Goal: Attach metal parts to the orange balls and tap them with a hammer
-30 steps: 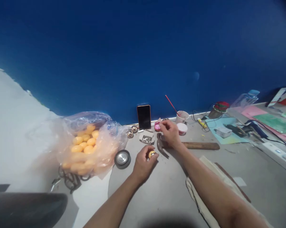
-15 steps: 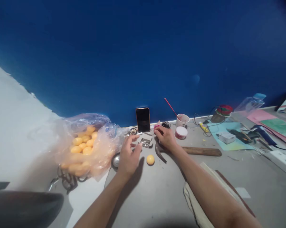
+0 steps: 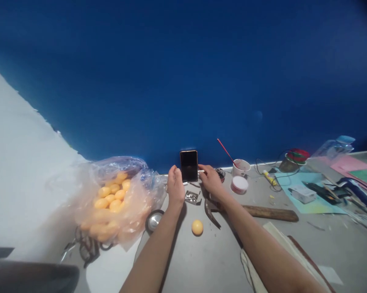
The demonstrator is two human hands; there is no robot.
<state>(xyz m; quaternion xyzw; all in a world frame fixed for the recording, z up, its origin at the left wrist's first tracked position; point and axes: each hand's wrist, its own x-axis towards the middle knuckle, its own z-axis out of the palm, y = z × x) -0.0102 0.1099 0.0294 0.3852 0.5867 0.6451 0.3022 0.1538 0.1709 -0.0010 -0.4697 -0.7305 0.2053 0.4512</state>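
Observation:
A black smartphone (image 3: 188, 167) leans upright against the blue wall. My left hand (image 3: 175, 187) is raised beside its left edge, fingers stretched upward, with nothing visible in them. On the other side, my right hand (image 3: 212, 182) reaches its index finger to the phone's right edge, the other fingers partly bent; whether it touches is unclear. Between my wrists lies a small flat piece (image 3: 191, 197) bearing tiny shiny bits. A claw hammer (image 3: 269, 213) rests by my right wrist, its curved claw toward me. One yellow ball (image 3: 197, 228) sits nearer me on the grey table.
At left is a clear plastic bag (image 3: 137, 203) of yellow balls, beside a round metal object (image 3: 154, 221). Rightward stand a white cup (image 3: 241, 167) with a red stick and a pink-and-white tub (image 3: 239, 184). Tools lie on light-blue paper (image 3: 311, 207); a cloth (image 3: 250, 264) is under my right forearm.
My left hand has moved up to the phone's left side and its fingers have straightened. My right hand has left the small pink item for the phone's right edge. The view has tilted up slightly.

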